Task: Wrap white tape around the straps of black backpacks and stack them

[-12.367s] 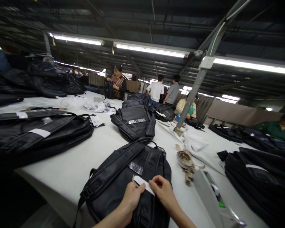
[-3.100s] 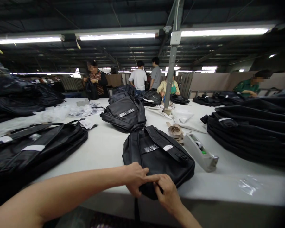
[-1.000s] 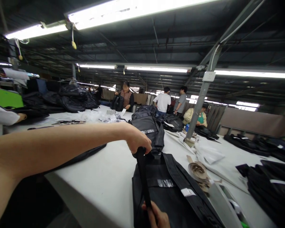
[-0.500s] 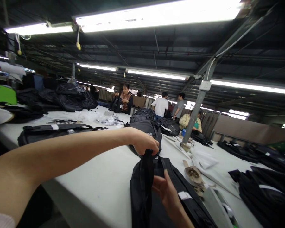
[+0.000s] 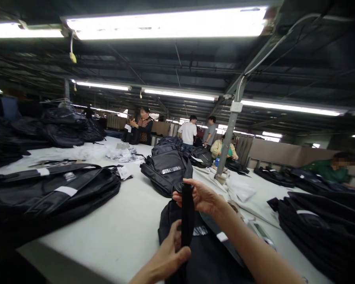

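Note:
A black backpack (image 5: 207, 256) lies on the white table right before me, with a shiny label and a white paper band on it. One of its black shoulder straps (image 5: 187, 221) is pulled upright over the bag. My right hand (image 5: 202, 196) is closed round the upper end of this strap. Lower down, my left hand (image 5: 173, 252) has its fingers and thumb about the same strap. Just beyond the hands sits another black backpack (image 5: 165, 165) with a shiny label.
More black backpacks lie at the left (image 5: 59, 193), in a back-left pile (image 5: 62, 122) and in a right-hand stack (image 5: 319, 232). Clear plastic wrapping (image 5: 91, 152) lies farther back. A grey post (image 5: 227, 142) rises from the table (image 5: 106, 240). Several people stand or work around it.
My left hand has come down from the strap's top to its lower part. My right hand, open beside the bag before, now grips the upper end. Surroundings have shifted left in view.

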`<state>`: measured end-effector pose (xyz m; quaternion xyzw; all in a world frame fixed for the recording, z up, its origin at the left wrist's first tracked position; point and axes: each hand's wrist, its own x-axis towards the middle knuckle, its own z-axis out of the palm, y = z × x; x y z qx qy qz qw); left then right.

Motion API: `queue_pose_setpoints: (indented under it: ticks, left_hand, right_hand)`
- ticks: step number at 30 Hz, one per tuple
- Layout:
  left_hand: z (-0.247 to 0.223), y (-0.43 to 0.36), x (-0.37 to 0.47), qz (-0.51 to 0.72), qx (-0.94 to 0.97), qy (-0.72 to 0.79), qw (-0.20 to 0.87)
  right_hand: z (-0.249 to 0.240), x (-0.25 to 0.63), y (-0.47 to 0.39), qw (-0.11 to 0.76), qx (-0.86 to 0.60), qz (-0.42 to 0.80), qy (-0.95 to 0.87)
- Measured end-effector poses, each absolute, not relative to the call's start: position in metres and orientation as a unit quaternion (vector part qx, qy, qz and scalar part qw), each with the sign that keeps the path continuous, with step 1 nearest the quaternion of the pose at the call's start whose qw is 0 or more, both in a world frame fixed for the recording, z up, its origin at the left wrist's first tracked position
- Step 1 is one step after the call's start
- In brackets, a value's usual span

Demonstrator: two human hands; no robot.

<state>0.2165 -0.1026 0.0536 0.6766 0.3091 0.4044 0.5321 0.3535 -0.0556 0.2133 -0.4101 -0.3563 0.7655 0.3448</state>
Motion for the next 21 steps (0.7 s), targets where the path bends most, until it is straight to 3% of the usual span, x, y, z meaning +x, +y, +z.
queue_pose_setpoints:
  ticks: [7, 16, 21]
  left_hand:
    - [-0.02, -0.106, 0.258, 0.398, 0.625, 0.367, 0.562]
    - [-0.019, -0.119, 0.233, 0.466, 0.52, 0.31, 0.645]
    - [-0.018, -0.124, 0.232, 0.458, 0.542, 0.32, 0.628]
  right_hand:
    - [0.215, 0.347, -0.026, 0.423, -0.45, 0.707, -0.345]
    - [0.208, 0.357, -0.01, 0.453, -0.434, 0.698, -0.347]
    - [0.211, 0.357, -0.012, 0.45, -0.426, 0.699, -0.357]
